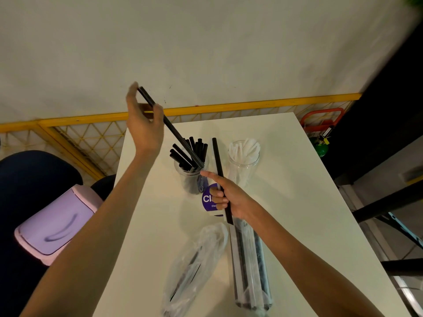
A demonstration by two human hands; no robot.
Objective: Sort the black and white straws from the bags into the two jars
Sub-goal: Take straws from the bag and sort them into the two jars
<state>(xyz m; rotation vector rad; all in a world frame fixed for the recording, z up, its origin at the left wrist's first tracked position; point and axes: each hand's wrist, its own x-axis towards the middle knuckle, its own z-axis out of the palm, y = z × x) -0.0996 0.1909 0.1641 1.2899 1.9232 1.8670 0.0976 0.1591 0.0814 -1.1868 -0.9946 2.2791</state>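
The grip of our left hand (144,126) pinches a black straw (170,126) whose lower end dips into the jar of black straws (192,181). Our right hand (231,199), just in front of that jar, clamps a second straw (217,156). The jar of white straws (243,165) stands beside it, but the bags (196,264) nearer us hold more, so we judge the sorting unfinished.

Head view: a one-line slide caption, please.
Left hand holds a long black straw slanting into the clear jar of black straws; right hand grips another black straw.
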